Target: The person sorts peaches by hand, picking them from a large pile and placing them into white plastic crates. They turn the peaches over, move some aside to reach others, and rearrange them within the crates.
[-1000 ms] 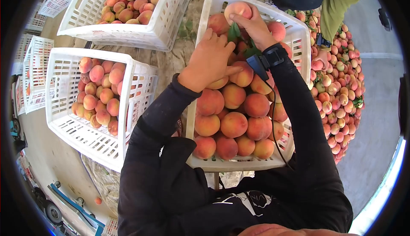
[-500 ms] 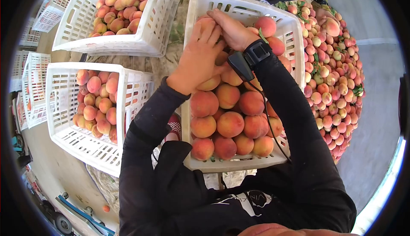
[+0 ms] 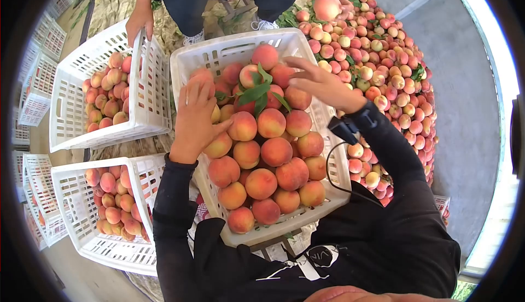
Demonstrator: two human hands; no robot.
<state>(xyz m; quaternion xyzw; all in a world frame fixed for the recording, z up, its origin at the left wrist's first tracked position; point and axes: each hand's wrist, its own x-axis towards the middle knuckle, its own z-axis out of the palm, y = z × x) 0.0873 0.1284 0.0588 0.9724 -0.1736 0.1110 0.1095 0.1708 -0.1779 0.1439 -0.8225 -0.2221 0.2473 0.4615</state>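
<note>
A white plastic crate point(image 3: 232, 240) of ripe peaches point(image 3: 276, 151) stands in front of me. My left hand point(image 3: 194, 119) lies along the crate's left side, its fingers stretched over a peach point(image 3: 201, 75) near the far left corner and its thumb beside another. On the right side, my right hand point(image 3: 328, 88) has its fingers spread, with the tips at the peaches by the right wall. A sprig of green leaves point(image 3: 256, 92) lies on the fruit between my hands. Neither hand is closed around a peach.
Two more white crates point(image 3: 153, 91) point(image 3: 104, 253) with peaches stand at left. A person opposite has one hand point(image 3: 140, 19) on the upper crate's rim and the other by a large peach point(image 3: 327, 7). A big peach heap point(image 3: 388, 78) spreads at right.
My hands were together over the crate's far left part; now they are apart on opposite sides. The view has shifted, showing the other person's hands and the leafy sprig.
</note>
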